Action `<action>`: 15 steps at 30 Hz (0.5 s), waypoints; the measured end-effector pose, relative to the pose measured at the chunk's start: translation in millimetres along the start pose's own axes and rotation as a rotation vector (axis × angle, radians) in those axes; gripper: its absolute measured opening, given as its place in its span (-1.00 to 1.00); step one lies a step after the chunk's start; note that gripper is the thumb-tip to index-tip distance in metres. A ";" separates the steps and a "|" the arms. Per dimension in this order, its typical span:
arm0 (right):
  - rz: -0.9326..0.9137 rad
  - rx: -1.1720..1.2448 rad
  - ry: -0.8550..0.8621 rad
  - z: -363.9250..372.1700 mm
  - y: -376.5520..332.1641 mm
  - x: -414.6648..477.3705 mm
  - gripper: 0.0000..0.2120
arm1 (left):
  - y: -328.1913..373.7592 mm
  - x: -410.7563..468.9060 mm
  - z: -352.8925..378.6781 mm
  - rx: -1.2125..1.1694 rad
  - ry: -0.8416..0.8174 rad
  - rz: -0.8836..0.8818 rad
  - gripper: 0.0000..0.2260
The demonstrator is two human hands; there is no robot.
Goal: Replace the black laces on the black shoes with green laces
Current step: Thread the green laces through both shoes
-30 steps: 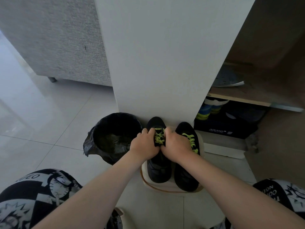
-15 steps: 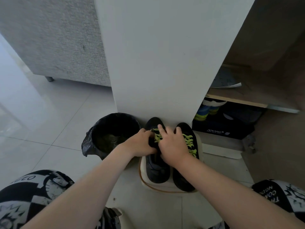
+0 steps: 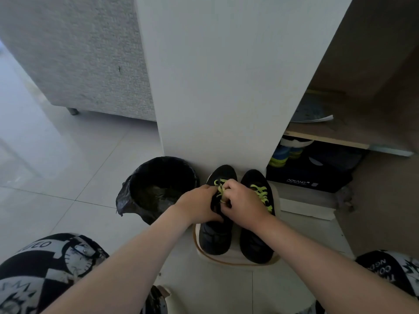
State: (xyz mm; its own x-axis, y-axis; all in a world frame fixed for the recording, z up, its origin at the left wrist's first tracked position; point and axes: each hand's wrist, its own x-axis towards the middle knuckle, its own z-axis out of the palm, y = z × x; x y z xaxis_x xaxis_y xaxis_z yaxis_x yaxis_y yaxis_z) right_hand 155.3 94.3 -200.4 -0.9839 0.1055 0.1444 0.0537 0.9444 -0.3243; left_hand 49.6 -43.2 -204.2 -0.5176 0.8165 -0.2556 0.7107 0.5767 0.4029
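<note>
- Floor [image 3: 68, 182]: pale glossy tiles with thin grey joints, spreading out left of the left hand [image 3: 199, 206]; soft daylight is gleaming on it at the far left.
- White panel [image 3: 226, 75]: plain and matt, rising straight beyond both hands.
- Grey textured furniture [image 3: 79, 53]: standing on a short metal leg [image 3: 72, 111], far beyond and left of the left hand.
- Black-lined bin [image 3: 158, 184]: sitting just left of the left hand.
- Open cupboard [image 3: 374, 64]: brown interior, its wooden shelf [image 3: 328, 138] running beyond and right of the right hand [image 3: 246, 206]; a black box [image 3: 308, 180] marked AOKANG is lying beneath the shelf.
</note>
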 end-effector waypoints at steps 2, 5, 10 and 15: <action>0.032 0.063 -0.056 -4.8 1.0 0.8 -0.88 | 5.0 3.2 6.9 0.057 0.065 -0.013 -0.54; 0.135 0.227 -0.167 -22.9 4.6 0.8 -0.84 | 9.4 5.0 6.8 0.090 0.103 -0.036 -0.70; 0.398 0.223 -0.061 -61.1 32.6 -11.6 -0.58 | 17.9 2.2 6.7 -0.098 0.160 -0.097 -0.68; 0.748 0.235 -0.470 -52.4 58.2 -48.5 0.10 | 21.6 -1.7 -2.8 -0.204 0.140 -0.113 -0.63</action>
State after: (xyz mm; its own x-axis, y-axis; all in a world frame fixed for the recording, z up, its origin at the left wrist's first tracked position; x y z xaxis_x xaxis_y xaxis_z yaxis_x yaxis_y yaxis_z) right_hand 215.1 160.4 -177.3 -0.6772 0.4787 -0.5587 0.7201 0.5874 -0.3694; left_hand 64.5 -32.2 -192.6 -0.6595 0.7272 -0.1905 0.5414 0.6353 0.5506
